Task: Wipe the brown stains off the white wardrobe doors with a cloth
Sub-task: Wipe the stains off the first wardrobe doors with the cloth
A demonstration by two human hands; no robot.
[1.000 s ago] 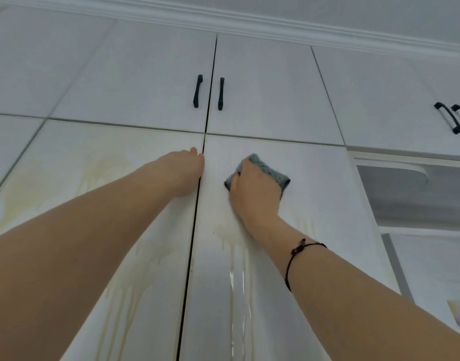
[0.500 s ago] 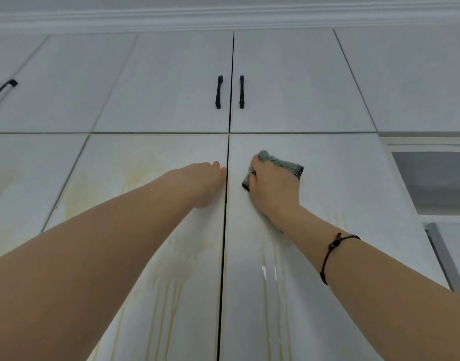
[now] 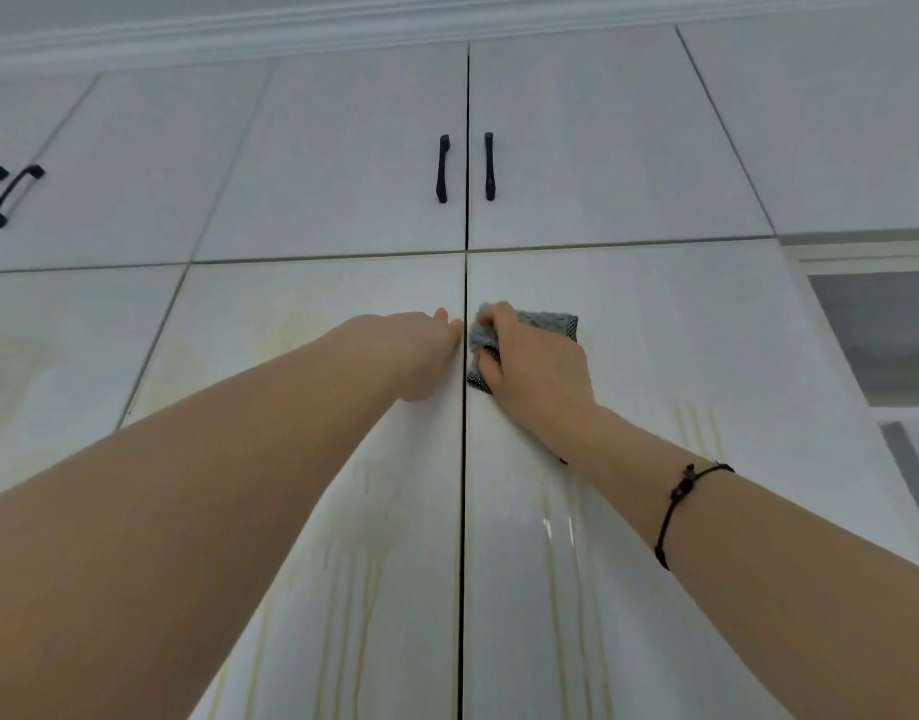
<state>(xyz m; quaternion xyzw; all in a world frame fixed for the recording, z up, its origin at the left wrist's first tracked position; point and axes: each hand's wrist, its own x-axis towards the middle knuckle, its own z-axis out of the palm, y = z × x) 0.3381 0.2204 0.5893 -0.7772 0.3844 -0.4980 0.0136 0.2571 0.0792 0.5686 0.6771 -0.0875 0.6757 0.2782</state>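
Two tall white wardrobe doors meet at a dark centre gap. The left door [image 3: 301, 314] carries yellowish-brown smears and drip streaks [image 3: 353, 579]. The right door [image 3: 680, 330] shows faint streaks [image 3: 699, 423] and wet runs lower down. My right hand [image 3: 535, 371] presses a grey-green cloth [image 3: 548, 324] flat against the right door, close to the gap. My left hand [image 3: 421, 350] rests on the left door's inner edge, fingers together, holding nothing I can see.
Upper cabinet doors with black handles [image 3: 441, 168] sit above, and another handle pair [image 3: 10, 194] is at far left. A crown moulding [image 3: 447, 18] tops the wardrobe. An open recess [image 3: 883, 335] lies to the right. A black cord bracelet [image 3: 680, 506] circles my right wrist.
The view has swung right to left, centring the door gap. My right hand with the cloth has shifted left toward the gap. My left hand has stayed on the door edge.
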